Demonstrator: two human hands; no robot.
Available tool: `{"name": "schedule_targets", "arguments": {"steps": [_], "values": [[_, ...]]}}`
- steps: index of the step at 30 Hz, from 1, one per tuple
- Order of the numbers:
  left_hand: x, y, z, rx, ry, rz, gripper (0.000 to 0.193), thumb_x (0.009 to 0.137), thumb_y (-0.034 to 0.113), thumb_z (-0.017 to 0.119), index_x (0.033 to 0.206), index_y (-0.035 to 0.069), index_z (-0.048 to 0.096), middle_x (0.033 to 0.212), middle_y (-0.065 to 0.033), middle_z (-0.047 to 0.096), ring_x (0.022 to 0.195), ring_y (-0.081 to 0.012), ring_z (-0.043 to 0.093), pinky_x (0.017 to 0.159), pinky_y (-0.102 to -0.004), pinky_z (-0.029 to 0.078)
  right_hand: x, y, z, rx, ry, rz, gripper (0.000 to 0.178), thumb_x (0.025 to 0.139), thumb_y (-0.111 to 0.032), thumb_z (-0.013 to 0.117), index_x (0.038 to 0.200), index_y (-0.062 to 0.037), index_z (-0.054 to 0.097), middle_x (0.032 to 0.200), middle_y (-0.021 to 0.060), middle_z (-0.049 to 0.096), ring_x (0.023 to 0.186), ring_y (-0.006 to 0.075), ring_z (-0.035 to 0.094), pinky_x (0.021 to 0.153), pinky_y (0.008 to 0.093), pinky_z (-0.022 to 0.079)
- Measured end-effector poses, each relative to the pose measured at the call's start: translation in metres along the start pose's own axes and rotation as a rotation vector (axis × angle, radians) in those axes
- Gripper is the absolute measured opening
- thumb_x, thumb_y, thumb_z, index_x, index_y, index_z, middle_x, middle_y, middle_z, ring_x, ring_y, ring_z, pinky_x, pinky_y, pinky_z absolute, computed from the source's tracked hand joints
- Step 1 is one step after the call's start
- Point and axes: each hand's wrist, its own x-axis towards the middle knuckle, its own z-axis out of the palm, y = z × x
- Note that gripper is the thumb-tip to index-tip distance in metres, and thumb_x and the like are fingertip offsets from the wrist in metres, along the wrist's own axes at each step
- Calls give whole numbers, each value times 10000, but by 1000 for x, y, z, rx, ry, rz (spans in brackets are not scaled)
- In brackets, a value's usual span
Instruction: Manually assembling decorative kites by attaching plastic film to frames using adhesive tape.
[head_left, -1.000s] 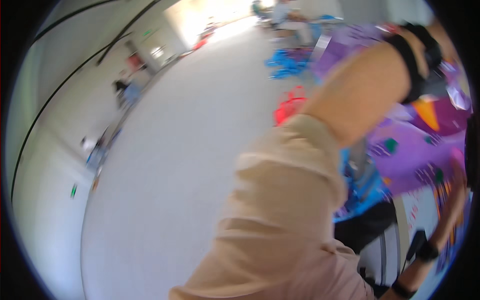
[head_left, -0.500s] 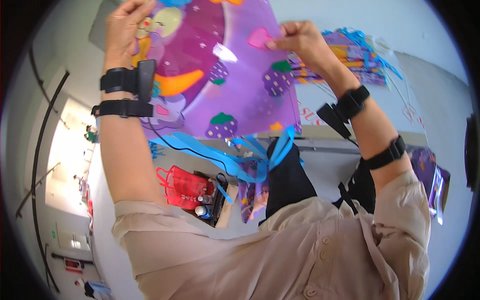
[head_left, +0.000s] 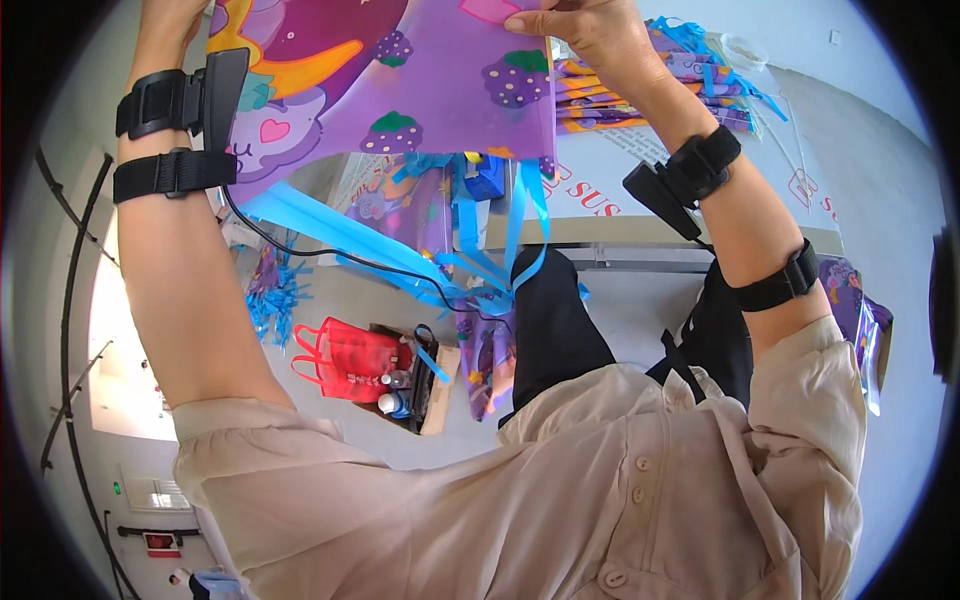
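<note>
A glossy purple plastic sheet, printed with berries, a cloud and a heart, hangs raised in front of me. Its right edge is pinched between thumb and fingers of my right hand. At the upper left, my left hand is mostly cut off by the picture's top; its fingers are out of sight, but the sheet's left side still hangs up from there. Light-blue streamers trail below the sheet toward my lap. Beyond my right hand lies a stack of folded purple printed sheets with blue ribbons.
The table has a lettered cover and thin white rods. A blue object sits near its edge. On the floor are a red bag, a box with bottles and blue fringe. More purple sheets stand at right.
Both hands have moved up and to the left with the sheet in the picture. More of the table and the streamers shows below it.
</note>
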Motion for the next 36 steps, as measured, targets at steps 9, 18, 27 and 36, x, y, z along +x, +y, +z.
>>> {"name": "schedule_targets", "arguments": {"steps": [9, 18, 27, 36], "values": [[21, 20, -7, 61, -49, 78, 61, 806, 31, 627, 747, 39, 617, 674, 15, 586, 593, -59, 516, 541, -203, 410, 0, -5, -4, 120, 202, -14, 240, 766, 29, 726, 668, -80, 535, 614, -46, 518, 554, 57, 480, 484, 207, 406], [13, -6, 3, -212, -472, -204, 62, 832, 49, 636, 851, 48, 577, 663, 2, 590, 495, -56, 505, 444, -164, 401, 4, -11, -65, -48, 156, 26, 129, 814, -65, 701, 698, -44, 650, 628, -67, 563, 546, 27, 464, 483, 211, 358], [-44, -17, 60, -487, -181, -223, 98, 789, -30, 623, 869, 13, 587, 700, -38, 613, 587, -101, 601, 500, -215, 490, 55, -101, -128, -601, -99, -104, 120, 809, -40, 647, 689, -37, 639, 607, -45, 570, 523, 49, 455, 463, 248, 369], [18, 38, 78, -337, -398, -70, 75, 738, -43, 604, 781, 15, 622, 626, -6, 592, 503, -75, 539, 460, -206, 436, 10, -125, -150, -909, -156, 568, 121, 839, -104, 620, 738, -38, 618, 587, 14, 563, 478, 93, 522, 430, 231, 388]]}}
